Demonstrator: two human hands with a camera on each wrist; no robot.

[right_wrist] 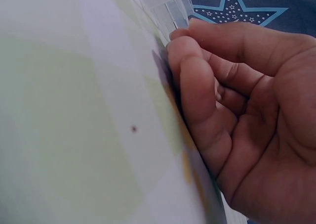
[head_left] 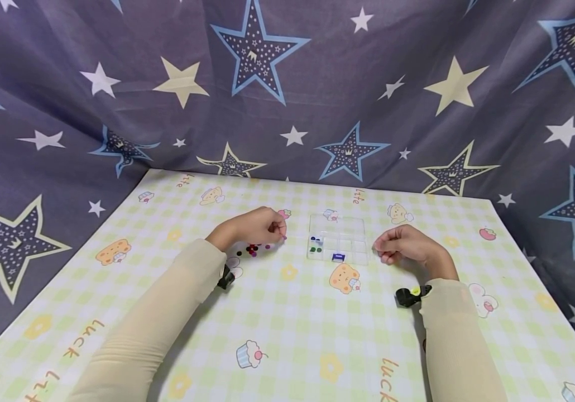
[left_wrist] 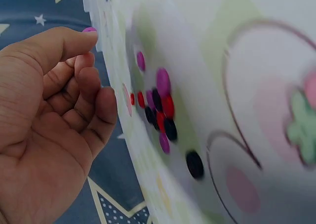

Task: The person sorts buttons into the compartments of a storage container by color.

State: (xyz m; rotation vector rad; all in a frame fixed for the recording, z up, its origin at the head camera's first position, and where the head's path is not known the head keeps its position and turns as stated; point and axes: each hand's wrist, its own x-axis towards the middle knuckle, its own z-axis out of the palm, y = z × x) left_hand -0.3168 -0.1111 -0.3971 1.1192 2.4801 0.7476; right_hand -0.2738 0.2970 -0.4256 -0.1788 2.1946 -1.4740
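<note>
My left hand (head_left: 262, 224) pinches a small purple disc (left_wrist: 90, 30) between thumb and fingertip, above the table. Below and beside it lies a loose cluster of small discs in black, red and purple (left_wrist: 163, 79). To the right, a clear compartment box (head_left: 345, 245) lies with its lid (head_left: 338, 224) laid back. Its left compartments hold a few blue discs (head_left: 315, 239) and green discs (head_left: 316, 249). My right hand (head_left: 408, 245) rests on its side by the box's right edge, fingers loosely curled, nothing seen between them.
A pale checked cloth (head_left: 287, 312) with cartoon prints covers the table. A blue label (head_left: 338, 257) shows at the box's front edge. Behind the table hangs a dark curtain (head_left: 287, 111) with stars. Each wrist wears a small black camera (head_left: 410, 297).
</note>
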